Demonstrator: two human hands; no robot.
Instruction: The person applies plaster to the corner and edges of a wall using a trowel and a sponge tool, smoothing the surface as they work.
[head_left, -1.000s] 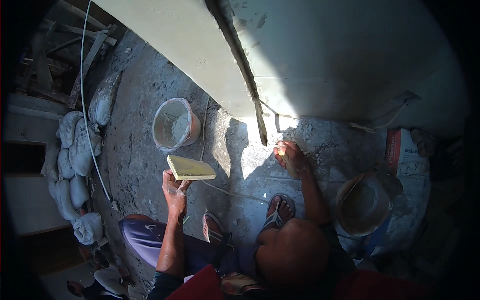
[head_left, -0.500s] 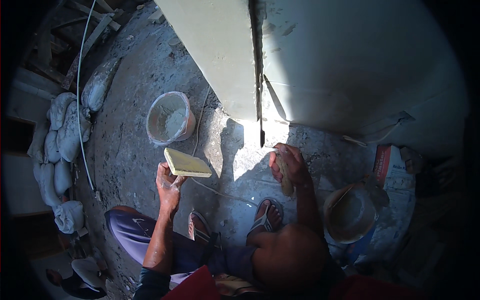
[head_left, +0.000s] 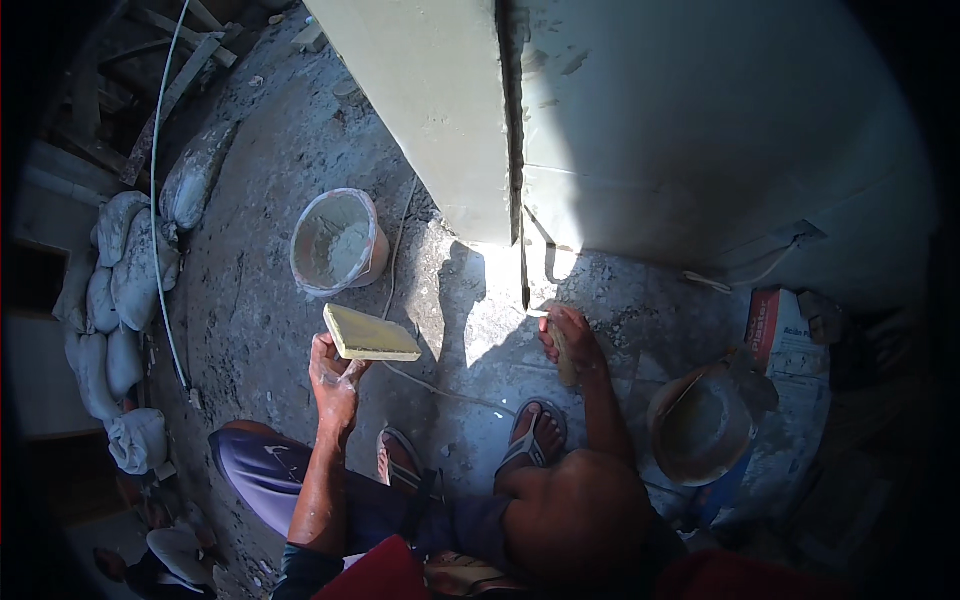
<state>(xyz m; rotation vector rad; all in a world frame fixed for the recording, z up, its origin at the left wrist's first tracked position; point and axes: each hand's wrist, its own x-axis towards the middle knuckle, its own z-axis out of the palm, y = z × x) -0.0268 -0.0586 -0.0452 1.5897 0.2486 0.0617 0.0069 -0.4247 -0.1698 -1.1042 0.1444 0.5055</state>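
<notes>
My left hand (head_left: 335, 378) is closed around the underside of a pale yellow plastering float (head_left: 372, 335), its flat face turned up with a thin smear on it. In my right hand (head_left: 577, 338) is a trowel, gripped by its thick, light-coloured handle (head_left: 563, 360). The trowel's narrow blade (head_left: 525, 275) shows nearly edge-on, pointing away from me at the bottom of the dark gap in the plastered wall (head_left: 425, 110). Whether the blade touches the wall I cannot tell. A pinkish bucket (head_left: 378, 255) with greyish-white mix stands beyond the float.
To my right a round basin (head_left: 655, 425) stands beside a printed plaster bag (head_left: 790, 350). A pale cable (head_left: 440, 383) crosses the rough floor near my sandalled feet. Stacked sacks (head_left: 125, 360) and an upright hose (head_left: 158, 200) are at left. A person (head_left: 175, 560) is at lower left.
My right hand has drawn the trowel a little toward me, and more of its blade shows below the wall. My left hand has tilted the float slightly.
</notes>
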